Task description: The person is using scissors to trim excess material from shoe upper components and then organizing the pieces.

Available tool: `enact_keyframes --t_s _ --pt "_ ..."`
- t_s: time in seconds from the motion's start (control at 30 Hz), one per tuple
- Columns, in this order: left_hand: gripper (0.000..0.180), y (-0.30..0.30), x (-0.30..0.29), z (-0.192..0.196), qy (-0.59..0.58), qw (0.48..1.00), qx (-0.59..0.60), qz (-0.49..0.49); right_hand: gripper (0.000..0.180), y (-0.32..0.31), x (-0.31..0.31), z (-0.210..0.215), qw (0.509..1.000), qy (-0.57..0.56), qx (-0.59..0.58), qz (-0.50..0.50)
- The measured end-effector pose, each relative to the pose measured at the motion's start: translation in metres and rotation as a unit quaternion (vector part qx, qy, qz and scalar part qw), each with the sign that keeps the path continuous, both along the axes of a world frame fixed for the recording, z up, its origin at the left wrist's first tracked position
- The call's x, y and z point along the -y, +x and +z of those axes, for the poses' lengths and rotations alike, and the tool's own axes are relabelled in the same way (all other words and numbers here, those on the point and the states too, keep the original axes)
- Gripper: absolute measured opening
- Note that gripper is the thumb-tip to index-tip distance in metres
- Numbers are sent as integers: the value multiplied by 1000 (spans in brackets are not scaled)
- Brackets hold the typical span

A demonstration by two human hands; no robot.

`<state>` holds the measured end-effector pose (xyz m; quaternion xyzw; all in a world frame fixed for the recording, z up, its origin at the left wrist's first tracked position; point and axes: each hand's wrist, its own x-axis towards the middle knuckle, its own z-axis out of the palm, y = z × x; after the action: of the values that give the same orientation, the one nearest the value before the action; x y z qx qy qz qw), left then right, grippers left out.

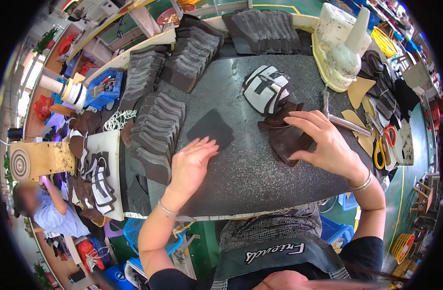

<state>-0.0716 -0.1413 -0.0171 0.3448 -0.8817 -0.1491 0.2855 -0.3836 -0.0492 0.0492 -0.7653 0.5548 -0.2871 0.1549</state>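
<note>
Standing by this bench, and the right hand has me a bit twitchy. Thumb and fingers are spread wide across a loose pile of brown pieces right of centre on the worktop; can't tell if anything's actually pinched. If it grabs several layers at once, I reckon they'd slide or come up stuck together. That pile's also right up against the black-and-white bundle, so a careless drag could pull it along.

The left hand is loosely bent, gripping nothing, fingertips at the near edge of a flat dark piece. Press unevenly and it might skid. Swing that elbow left and the fanned stack could go too.
</note>
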Motion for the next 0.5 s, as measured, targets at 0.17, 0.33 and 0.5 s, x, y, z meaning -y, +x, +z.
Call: enact_keyframes --t_s 0.17,0.33,0.5 --pt "13 3 -4 10 259 955 -107 94 84 9 -20 -2 997 -46 -55 14" --pt "15 3 -24 25 -18 957 -253 137 34 -17 -19 -24 993 2 -107 58" --pt "27 -1 -92 20 -37 982 -6 -183 31 -15 -19 -12 994 90 38 51"
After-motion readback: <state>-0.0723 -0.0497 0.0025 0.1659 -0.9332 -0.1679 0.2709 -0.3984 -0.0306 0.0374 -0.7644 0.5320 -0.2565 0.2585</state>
